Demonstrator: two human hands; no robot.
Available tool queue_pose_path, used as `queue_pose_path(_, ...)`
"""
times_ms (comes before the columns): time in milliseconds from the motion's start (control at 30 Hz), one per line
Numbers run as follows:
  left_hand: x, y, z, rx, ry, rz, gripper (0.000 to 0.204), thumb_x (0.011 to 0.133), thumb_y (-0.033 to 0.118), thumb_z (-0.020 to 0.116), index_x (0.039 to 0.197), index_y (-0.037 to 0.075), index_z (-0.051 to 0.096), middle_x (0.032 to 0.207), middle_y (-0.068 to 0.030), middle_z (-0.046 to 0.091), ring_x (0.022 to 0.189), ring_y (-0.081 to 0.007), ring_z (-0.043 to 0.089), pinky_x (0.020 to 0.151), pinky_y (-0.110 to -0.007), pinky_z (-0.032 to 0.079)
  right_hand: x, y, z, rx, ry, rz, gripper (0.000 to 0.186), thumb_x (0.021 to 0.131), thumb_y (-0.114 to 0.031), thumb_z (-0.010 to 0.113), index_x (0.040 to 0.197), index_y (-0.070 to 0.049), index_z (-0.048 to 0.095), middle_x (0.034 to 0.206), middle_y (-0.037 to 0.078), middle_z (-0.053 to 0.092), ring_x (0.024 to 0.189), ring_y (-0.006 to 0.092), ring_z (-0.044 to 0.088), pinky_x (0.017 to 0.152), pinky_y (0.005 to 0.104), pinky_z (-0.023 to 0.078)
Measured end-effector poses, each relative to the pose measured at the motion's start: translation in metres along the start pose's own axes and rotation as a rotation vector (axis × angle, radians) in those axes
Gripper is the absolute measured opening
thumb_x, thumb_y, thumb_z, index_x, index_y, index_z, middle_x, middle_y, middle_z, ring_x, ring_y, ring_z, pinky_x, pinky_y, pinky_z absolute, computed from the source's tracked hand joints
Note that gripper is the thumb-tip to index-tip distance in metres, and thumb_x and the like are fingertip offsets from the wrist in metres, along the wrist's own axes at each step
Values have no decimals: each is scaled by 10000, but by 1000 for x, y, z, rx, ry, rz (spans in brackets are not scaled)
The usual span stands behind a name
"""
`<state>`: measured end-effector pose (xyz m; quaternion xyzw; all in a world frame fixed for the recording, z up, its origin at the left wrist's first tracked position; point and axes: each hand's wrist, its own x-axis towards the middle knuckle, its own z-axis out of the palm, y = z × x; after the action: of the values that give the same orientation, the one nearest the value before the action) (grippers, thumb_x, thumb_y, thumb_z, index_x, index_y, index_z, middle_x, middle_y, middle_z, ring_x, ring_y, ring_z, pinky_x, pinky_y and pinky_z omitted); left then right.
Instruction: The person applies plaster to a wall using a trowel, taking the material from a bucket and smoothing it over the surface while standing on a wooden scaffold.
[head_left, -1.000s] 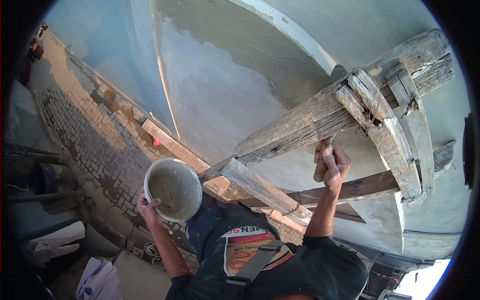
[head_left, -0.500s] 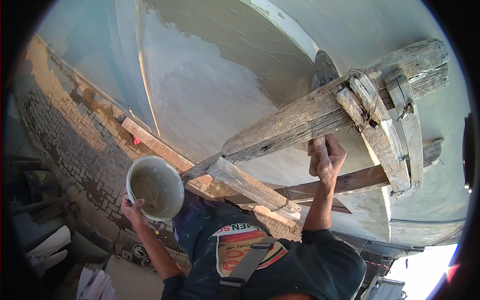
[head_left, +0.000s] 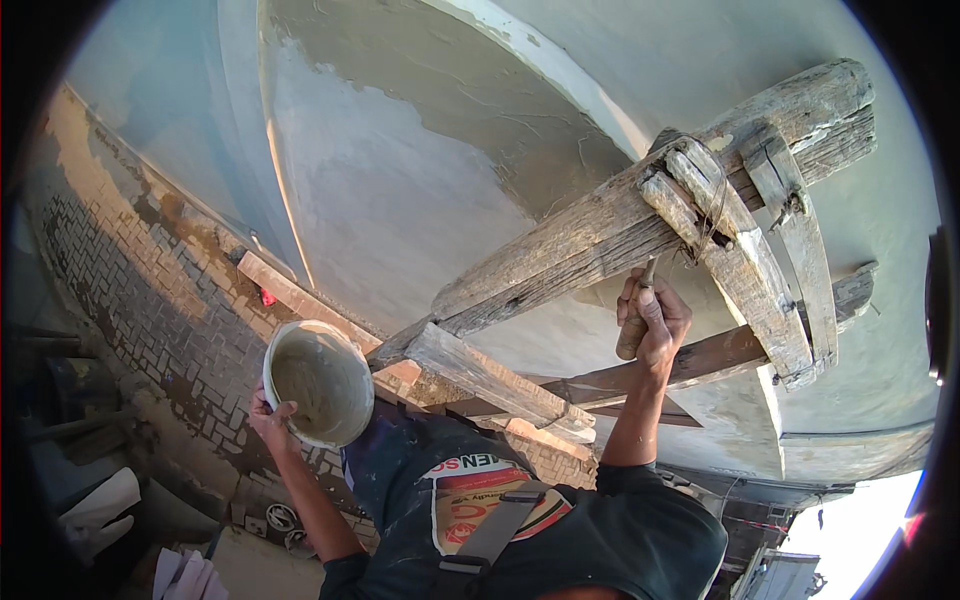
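My left hand (head_left: 272, 420) grips the rim of a pale bucket (head_left: 345, 425), thumb over the edge. Grey-brown wet plaster (head_left: 308, 385) coats the inside and lies at the bottom. My right hand (head_left: 660, 315) is closed around the wooden handle of a trowel (head_left: 632, 335), just below a thick weathered beam (head_left: 560, 250). Most of the trowel's blade is hidden behind that beam; only a dark bit shows past its upper edge. Behind the beam rises a wall (head_left: 380, 140), partly covered with darker wet plaster (head_left: 450, 70).
Wooden crosspieces (head_left: 770, 290) tied with wire join the upper beam to a lower beam (head_left: 700, 367). A short plank (head_left: 490, 375) slants down near my body. A long board (head_left: 300, 298) lies along the wall's foot beside brick paving (head_left: 150, 310). White sheets (head_left: 105, 500) lie at lower left.
The trowel's dark blade has sunk lower behind the beam, and more of its handle shows in my right hand. The bucket sits slightly farther right and lower; the view has shifted a little.
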<state>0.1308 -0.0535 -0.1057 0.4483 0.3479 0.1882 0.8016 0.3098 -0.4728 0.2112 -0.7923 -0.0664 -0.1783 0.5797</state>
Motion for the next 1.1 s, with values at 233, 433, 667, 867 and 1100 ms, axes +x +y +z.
queue_pose_path(233, -2, 1, 16, 9, -21, 15, 334, 493, -34, 595, 823, 16, 584, 1108, -66, 655, 904, -168, 612, 838, -284, 477, 2, 18, 9, -562, -382, 319, 273, 930, -221, 667, 814, 21, 616, 617, 37, 563, 552, 93, 500, 512, 269, 401)
queue_pose_path(433, -9, -1, 6, 1, -21, -4, 347, 494, -38, 591, 837, 16, 583, 1077, -67, 660, 896, -168, 616, 845, -286, 478, 7, -13, 10, -319, -102, 155, 298, 946, -241, 665, 880, 49, 639, 648, 44, 577, 565, 97, 502, 524, 260, 416)
queue_pose_path(667, -4, -6, 9, 29, 11, -39, 341, 496, -46, 596, 832, 10, 577, 1076, -82, 663, 859, -169, 612, 815, -289, 483, 13, -2, 10, -313, -255, 102, 295, 953, -238, 658, 868, 42, 623, 678, 61, 601, 571, 105, 523, 524, 257, 430)
queue_pose_path(867, -1, -2, 7, 15, -7, -16, 363, 503, -32, 593, 865, 0, 584, 1084, -100, 658, 869, -186, 608, 844, -300, 483, 17, 17, 7, -111, -290, 233, 215, 939, -165, 641, 871, 39, 631, 663, 73, 602, 570, 124, 538, 533, 275, 440)
queue_pose_path(1100, 1, 5, 16, 33, -15, -65, 374, 499, -48, 590, 869, 7, 590, 1060, -82, 667, 847, -173, 617, 823, -283, 492, 15, 22, 8, -576, -361, 229, 161, 878, -130, 635, 785, 2, 630, 631, 35, 584, 545, 106, 505, 508, 282, 407)
